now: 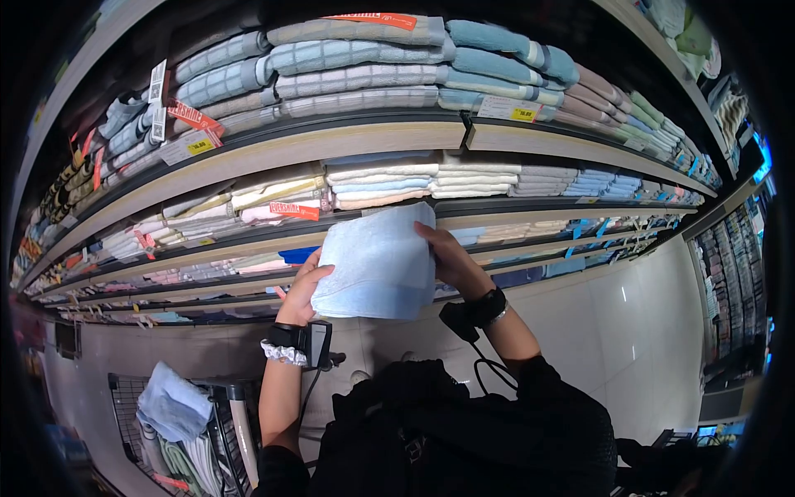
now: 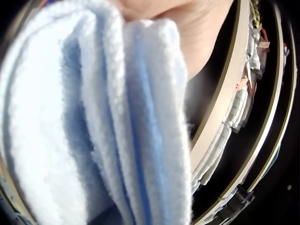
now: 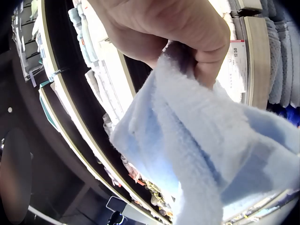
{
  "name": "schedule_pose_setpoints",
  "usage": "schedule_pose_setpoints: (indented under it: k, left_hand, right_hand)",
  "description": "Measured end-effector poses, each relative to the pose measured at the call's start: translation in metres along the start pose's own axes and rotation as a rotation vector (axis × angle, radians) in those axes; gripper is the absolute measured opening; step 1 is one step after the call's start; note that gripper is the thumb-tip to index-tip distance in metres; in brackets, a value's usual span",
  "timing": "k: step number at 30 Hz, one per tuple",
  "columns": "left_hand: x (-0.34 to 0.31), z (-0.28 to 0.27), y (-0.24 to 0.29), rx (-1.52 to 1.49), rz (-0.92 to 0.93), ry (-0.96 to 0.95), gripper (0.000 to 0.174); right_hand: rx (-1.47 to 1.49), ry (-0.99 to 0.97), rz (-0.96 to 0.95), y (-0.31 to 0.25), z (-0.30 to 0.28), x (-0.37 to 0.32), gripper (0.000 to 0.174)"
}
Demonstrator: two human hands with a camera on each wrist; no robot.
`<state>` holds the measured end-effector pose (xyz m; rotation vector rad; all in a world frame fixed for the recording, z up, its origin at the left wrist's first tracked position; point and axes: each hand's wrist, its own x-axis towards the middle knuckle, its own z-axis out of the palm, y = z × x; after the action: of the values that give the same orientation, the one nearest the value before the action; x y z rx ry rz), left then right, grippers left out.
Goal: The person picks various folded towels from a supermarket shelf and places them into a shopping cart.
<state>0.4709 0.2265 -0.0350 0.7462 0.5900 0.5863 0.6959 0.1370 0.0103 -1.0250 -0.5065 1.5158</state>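
A folded light blue towel (image 1: 377, 261) is held up between both hands in front of the shelves. The left hand (image 1: 303, 287) grips its left edge, thumb over the front face. At the upper right edge, the right hand (image 1: 451, 257) pinches the cloth with its thumb in front. In the left wrist view, several thick folds of the towel (image 2: 108, 122) hang beside the left hand (image 2: 173, 28). The right wrist view shows the right hand (image 3: 178, 33) with curled fingers on a bunched part of the towel (image 3: 187, 131).
Shelves (image 1: 331, 130) with stacks of folded towels curve across the front, with red tags and price labels. A cart (image 1: 124, 406) at the lower left holds a blue towel (image 1: 174, 402) over other folded cloths. Tiled floor (image 1: 613, 331) lies to the right, with another display beyond.
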Motion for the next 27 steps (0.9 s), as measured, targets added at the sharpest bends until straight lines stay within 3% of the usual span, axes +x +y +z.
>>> schedule_pose_setpoints:
  k: [4, 10, 14, 16, 17, 18, 20, 22, 24, 27]
  left_hand:
    - [-0.014, -0.009, 0.002, 0.143, 0.066, 0.111, 0.044]
    - [-0.029, -0.013, 0.011, 0.168, 0.151, 0.129, 0.042]
    - [-0.042, -0.007, 0.039, 0.252, 0.173, 0.232, 0.041]
    - [-0.047, 0.008, 0.06, 0.329, 0.283, 0.216, 0.04]
    - [-0.047, 0.01, 0.068, 0.397, 0.315, 0.24, 0.04]
    - [-0.048, 0.013, 0.077, 0.398, 0.322, 0.244, 0.04]
    - [-0.052, 0.02, 0.096, 0.471, 0.412, 0.226, 0.039]
    - [-0.057, 0.023, 0.114, 0.512, 0.479, 0.241, 0.039]
    - [-0.064, 0.026, 0.132, 0.565, 0.516, 0.145, 0.039]
    - [-0.084, 0.025, 0.149, 0.621, 0.482, 0.177, 0.039]
  right_hand:
    - [0.028, -0.037, 0.006, 0.011, 0.013, 0.004, 0.038]
    - [-0.01, -0.044, 0.013, 0.01, 0.036, 0.002, 0.034]
    - [-0.023, -0.002, -0.004, 0.008, 0.053, 0.006, 0.03]
    - [-0.922, -0.263, -0.949, 0.006, 0.048, 0.006, 0.029]
    - [-0.249, -0.171, -0.285, -0.007, 0.07, -0.003, 0.03]
    - [-0.25, -0.179, -0.287, -0.014, 0.077, -0.004, 0.03]
    - [-0.783, -0.299, -0.869, -0.021, 0.089, -0.004, 0.037]
    - [-0.628, -0.295, -0.763, -0.025, 0.102, -0.004, 0.037]
    - [-0.03, -0.248, -0.25, -0.032, 0.113, -0.004, 0.036]
    - [-0.102, -0.336, -0.299, -0.025, 0.124, 0.0, 0.034]
